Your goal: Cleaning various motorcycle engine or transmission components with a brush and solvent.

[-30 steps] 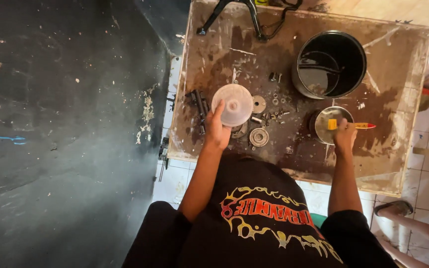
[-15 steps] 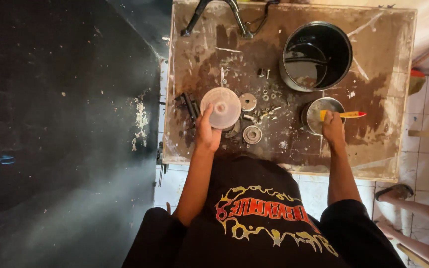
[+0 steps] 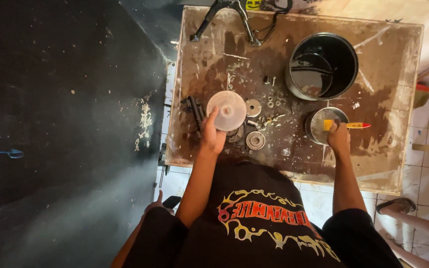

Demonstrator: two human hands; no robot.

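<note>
My left hand (image 3: 213,135) grips the near edge of a pale round disc (image 3: 227,109) held flat over a stained brown table (image 3: 388,149). My right hand (image 3: 338,137) holds a yellow and red brush (image 3: 349,125) across the rim of a small metal bowl (image 3: 321,124). Small metal rings and washers lie between my hands, one ring (image 3: 255,140) close to the left wrist and one washer (image 3: 253,107) just right of the disc.
A large black pot (image 3: 322,66) stands behind the small bowl. A dark tool (image 3: 194,109) lies left of the disc, and a metal bracket (image 3: 227,15) rests at the table's far edge. A sandalled foot (image 3: 398,204) shows at the lower right on white tiles.
The view has shifted slightly, so the table sits a little more to the left and higher in the picture. Both hands keep their hold on the disc and the brush.
</note>
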